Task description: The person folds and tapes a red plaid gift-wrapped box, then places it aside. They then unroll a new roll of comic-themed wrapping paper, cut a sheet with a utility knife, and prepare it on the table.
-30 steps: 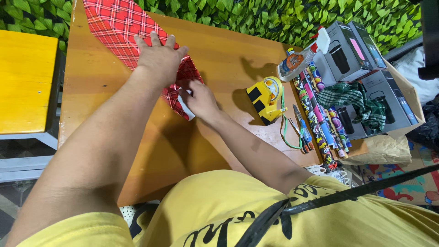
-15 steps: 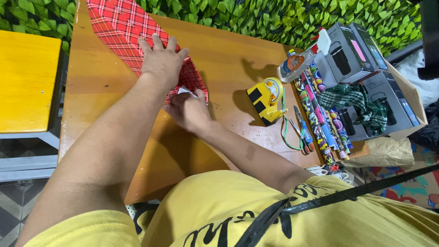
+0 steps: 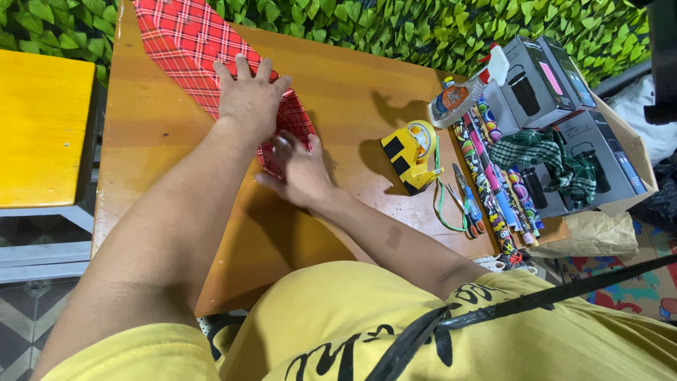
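A long box wrapped in red plaid paper (image 3: 185, 49) lies diagonally on the wooden table (image 3: 352, 92). My left hand (image 3: 248, 99) rests flat on top of its near end, fingers spread. My right hand (image 3: 299, 171) presses flat against the box's near end face, where the folded paper flap sits; the fold itself is mostly hidden under my fingers. A yellow tape dispenser (image 3: 410, 154) stands on the table just right of my right hand.
Scissors (image 3: 464, 197) with a green cord, rolls of patterned wrapping paper (image 3: 493, 176), a spray bottle (image 3: 465, 88), grey boxes (image 3: 536, 77) and a green plaid cloth (image 3: 546, 152) crowd the table's right side. A yellow bench (image 3: 39, 127) stands at left. Leafy wall behind.
My right hand let the white-backed paper flap fold up against the box end and now lies flat over it. My left hand has stayed on top of the box.
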